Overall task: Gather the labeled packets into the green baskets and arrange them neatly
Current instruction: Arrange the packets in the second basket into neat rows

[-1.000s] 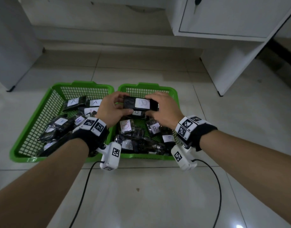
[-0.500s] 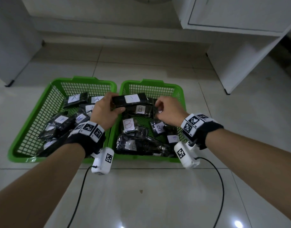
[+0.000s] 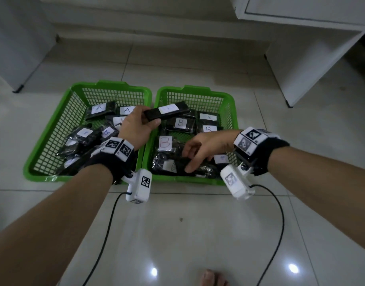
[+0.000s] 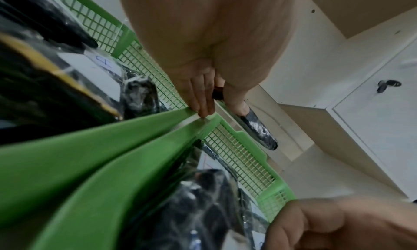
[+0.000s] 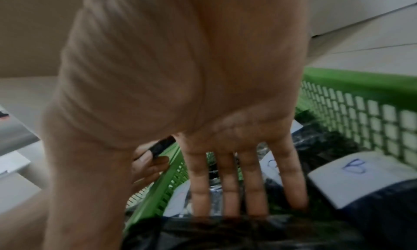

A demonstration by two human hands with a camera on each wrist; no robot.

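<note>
Two green baskets stand side by side on the floor: the left basket holds black packets labelled A, the right basket packets labelled B. My left hand pinches one end of a black packet with a white label and holds it level above the baskets' shared wall; the left wrist view shows the same packet between thumb and fingers. My right hand is low over the front of the right basket, its straight fingers spread over the packets there, holding nothing.
A white cabinet stands at the back right and a grey panel at the back left. Two black cables trail over the tiled floor in front of the baskets. A bare foot shows at the bottom edge.
My right hand has let go of the labelled packet and dropped to the front of the right basket. The left hand now holds that packet alone.
</note>
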